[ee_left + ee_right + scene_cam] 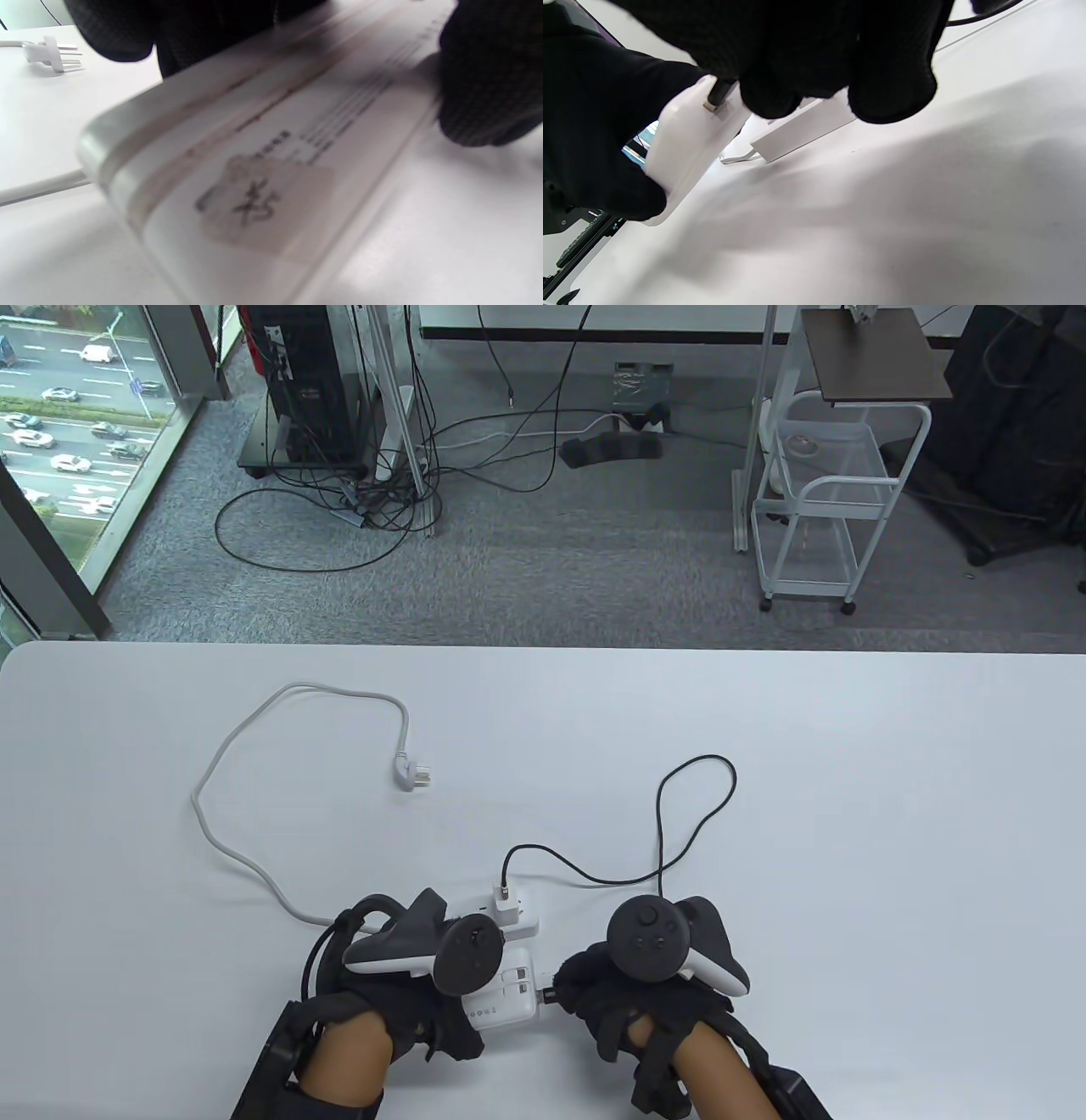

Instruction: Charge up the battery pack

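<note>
While left hand [407,984] holds battery pack [501,997] | right wrist view: right hand [814,55] pinches plug [717,94]

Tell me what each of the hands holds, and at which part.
Left hand grips the battery pack body; right hand pinches the black cable's plug at the pack's end.

Bright, even daylight from the window [76,432]; soft shadows on the table [925,190]; blurred wrist-view close-ups.
</note>
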The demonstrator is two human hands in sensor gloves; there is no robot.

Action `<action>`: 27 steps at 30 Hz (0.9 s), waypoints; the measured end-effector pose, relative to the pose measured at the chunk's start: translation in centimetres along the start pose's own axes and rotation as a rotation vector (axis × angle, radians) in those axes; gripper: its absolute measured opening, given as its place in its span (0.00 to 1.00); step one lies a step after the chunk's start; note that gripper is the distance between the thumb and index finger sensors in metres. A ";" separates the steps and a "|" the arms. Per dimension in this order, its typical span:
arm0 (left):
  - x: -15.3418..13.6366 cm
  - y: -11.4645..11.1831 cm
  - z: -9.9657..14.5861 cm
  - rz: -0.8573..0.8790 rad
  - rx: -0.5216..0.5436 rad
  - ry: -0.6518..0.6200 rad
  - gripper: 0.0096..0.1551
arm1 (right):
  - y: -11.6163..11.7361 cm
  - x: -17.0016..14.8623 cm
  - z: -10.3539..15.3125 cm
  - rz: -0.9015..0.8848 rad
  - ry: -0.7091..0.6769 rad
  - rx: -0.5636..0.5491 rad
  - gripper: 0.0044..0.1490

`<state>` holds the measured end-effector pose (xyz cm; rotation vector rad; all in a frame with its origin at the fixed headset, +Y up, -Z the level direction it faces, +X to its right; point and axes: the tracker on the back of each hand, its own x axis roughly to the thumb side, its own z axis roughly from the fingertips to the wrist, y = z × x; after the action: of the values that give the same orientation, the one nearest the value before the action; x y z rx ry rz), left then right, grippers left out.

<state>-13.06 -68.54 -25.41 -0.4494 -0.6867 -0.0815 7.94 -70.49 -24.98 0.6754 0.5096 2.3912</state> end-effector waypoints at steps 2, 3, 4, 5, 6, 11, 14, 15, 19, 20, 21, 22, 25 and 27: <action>0.1 0.1 0.0 -0.016 0.008 -0.003 0.69 | 0.1 0.1 0.0 -0.016 0.003 0.006 0.23; 0.2 0.1 0.0 -0.029 0.009 -0.002 0.69 | 0.2 0.1 0.0 -0.019 -0.001 0.005 0.23; 0.3 0.2 0.0 -0.043 0.011 0.001 0.69 | 0.3 0.1 0.0 -0.019 -0.001 0.006 0.23; 0.3 0.2 0.0 -0.047 0.011 0.001 0.69 | 0.4 0.1 0.0 -0.022 0.003 0.011 0.23; 0.4 0.2 0.0 -0.047 0.015 -0.002 0.68 | 0.5 0.1 0.0 -0.034 0.009 0.010 0.23; 0.5 0.3 0.1 -0.041 0.024 -0.018 0.68 | 0.6 -0.1 0.1 -0.133 0.030 0.022 0.23; 0.8 0.2 0.0 -0.041 0.020 -0.024 0.68 | 0.7 -0.3 0.2 -0.168 0.060 0.043 0.23; 0.8 0.1 -0.1 -0.038 0.004 -0.015 0.68 | 0.8 -0.3 0.2 -0.151 0.054 0.043 0.23; 0.7 -0.4 -0.7 -0.026 -0.041 -0.007 0.68 | 0.9 -0.2 0.1 -0.080 0.061 0.038 0.23; 0.7 -0.5 -0.9 -0.028 -0.043 -0.011 0.68 | 0.8 -0.3 0.1 -0.042 0.064 0.036 0.23; 0.7 -0.7 -1.1 -0.017 -0.056 -0.010 0.68 | 0.7 -0.4 0.2 -0.033 0.066 0.022 0.24; 0.8 -0.7 -1.2 -0.017 -0.058 -0.013 0.68 | 0.6 -0.6 0.3 -0.033 0.067 0.007 0.26; 1.0 -1.0 -1.6 -0.036 -0.077 -0.007 0.69 | -0.3 -1.6 0.7 -0.058 0.091 -0.071 0.29; 1.2 -1.2 -1.8 -0.058 -0.089 0.003 0.69 | -1.0 -2.4 1.1 -0.038 0.118 -0.141 0.30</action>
<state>-11.31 -70.25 -25.41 -0.5147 -0.6949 -0.1677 10.70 -71.06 -25.45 0.4609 0.3940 2.4145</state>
